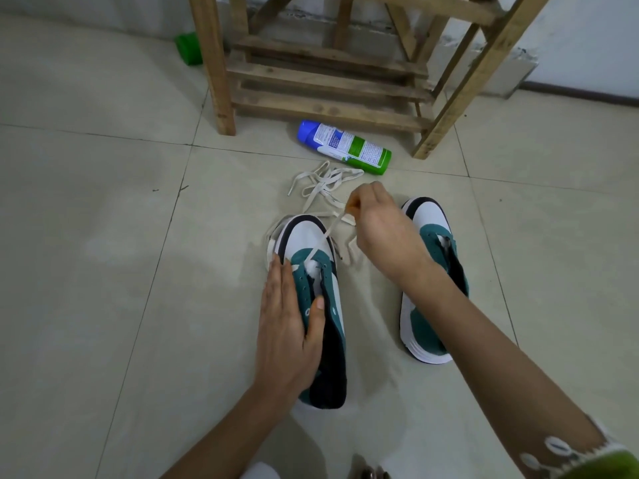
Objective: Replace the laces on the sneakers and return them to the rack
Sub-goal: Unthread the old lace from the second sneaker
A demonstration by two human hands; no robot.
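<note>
Two green, white and black sneakers lie on the tiled floor. My left hand (290,326) holds the left sneaker (311,243) from its left side, fingers straight along the upper and thumb over the eyelets. My right hand (377,223) pinches a cream lace (326,236) that runs taut from the sneaker's front eyelets up to my fingers. The right sneaker (432,219) lies beyond my right forearm, partly hidden by it, and shows no lace. A second loose cream lace (321,183) lies tangled on the floor ahead of the shoes.
A wooden slatted rack (328,74) stands against the wall ahead. A blue-capped white and green spray can (345,146) lies on its side before the rack. A green object (188,48) sits at the back left by the wall.
</note>
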